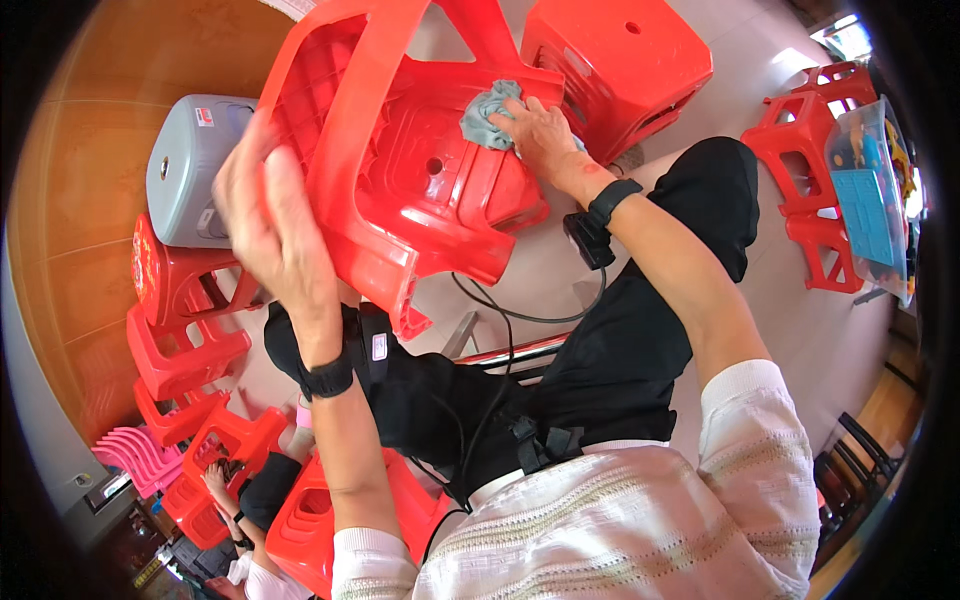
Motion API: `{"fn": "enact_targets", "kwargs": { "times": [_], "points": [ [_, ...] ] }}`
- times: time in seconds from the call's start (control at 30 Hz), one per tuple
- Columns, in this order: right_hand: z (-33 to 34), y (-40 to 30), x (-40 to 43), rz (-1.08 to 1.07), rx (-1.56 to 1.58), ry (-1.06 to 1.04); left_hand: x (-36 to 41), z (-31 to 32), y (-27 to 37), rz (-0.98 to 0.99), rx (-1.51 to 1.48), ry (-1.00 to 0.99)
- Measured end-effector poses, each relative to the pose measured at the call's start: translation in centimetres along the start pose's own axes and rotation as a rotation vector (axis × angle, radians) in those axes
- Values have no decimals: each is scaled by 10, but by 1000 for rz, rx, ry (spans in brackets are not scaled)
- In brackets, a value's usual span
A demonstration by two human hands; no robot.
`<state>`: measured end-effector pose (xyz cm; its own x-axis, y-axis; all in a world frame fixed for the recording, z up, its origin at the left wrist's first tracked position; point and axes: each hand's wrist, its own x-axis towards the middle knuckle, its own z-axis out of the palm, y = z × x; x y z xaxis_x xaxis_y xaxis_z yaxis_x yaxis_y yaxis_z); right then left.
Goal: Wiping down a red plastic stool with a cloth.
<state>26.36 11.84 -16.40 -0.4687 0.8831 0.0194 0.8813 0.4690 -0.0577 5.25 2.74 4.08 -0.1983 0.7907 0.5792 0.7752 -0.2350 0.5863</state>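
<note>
A red plastic seat (pixel 352 150) is tipped before me, its ribbed hollow side and open frame facing up towards me. Inside it, my right hand (pixel 536 135) grips a bunched grey-green cloth (pixel 487 116) against the red plastic. The fingers press the cloth near the far right rim, right of a small round hole. My left hand (pixel 277 210) is motion-blurred at the seat's left edge. Its thumb and fingers overlap that edge, but the blur hides how firmly they hold it. Both wrists wear black straps; a small black device (pixel 589 240) hangs by the right one.
A red stool (pixel 622 60) stands beyond the seat. A grey stool (pixel 195 172) and several red seats (pixel 187 345) line the wooden panel at left. At right, red stools (pixel 802 142) stand beside a clear bin (pixel 870 210). A black cable (pixel 510 322) loops over my lap. Another person's hand (pixel 217 480) is at lower left.
</note>
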Motion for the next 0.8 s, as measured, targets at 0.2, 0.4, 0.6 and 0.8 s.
{"fn": "enact_targets", "kwargs": {
  "times": [0.2,0.4,0.6,0.8],
  "points": [
    [7,-12,-17,-54,-12,-1,-99,-8,-42,-445,-469,101],
    [2,-55,-45,-168,37,-149,-158,16,-69,-766,-444,-626],
    [8,-83,-64,-193,208,-208,-156,33,-71,-735,-484,-411],
    [1,-88,-71,-272,427,-192,-145,9,-75,-619,-363,-285]
  ]
}}
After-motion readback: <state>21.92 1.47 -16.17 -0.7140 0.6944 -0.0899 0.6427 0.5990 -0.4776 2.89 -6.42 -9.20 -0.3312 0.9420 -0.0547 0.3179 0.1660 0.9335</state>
